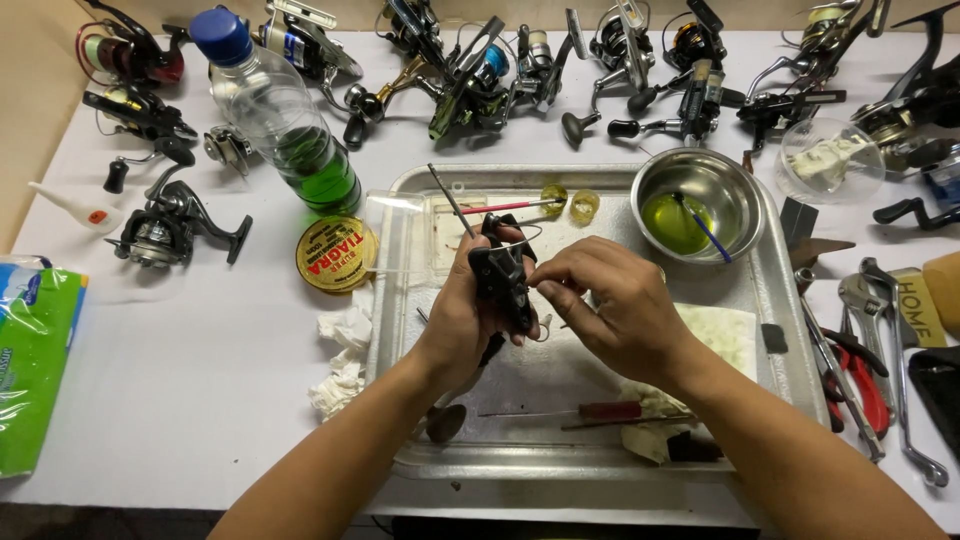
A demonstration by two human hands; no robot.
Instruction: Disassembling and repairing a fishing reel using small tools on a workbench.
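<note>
Fishing reels, roughly a dozen, line the table (pixel 200 330) behind the metal tray (pixel 790 330). Over that tray our left hand (pixel 462 318) grips one black reel body (pixel 503 285), while our right hand's (pixel 615 310) fingers pinch something tiny at it. On the tray's far corner one steel bowl (pixel 735 190) holds yellow-green liquid and a blue brush (pixel 708 228); left of the tray one plastic bottle (pixel 285 125) holds green liquid.

From my feed I see a white table (pixel 200 400) filling nearly the whole view, its covering smooth and evenly lit from above, with only soft shadows. Along the left edge and the top left corner a plain beige wall (pixel 30 120) meets it. At the bottom a dark strip of floor (pixel 80 522) shows below the table's near edge.
</note>
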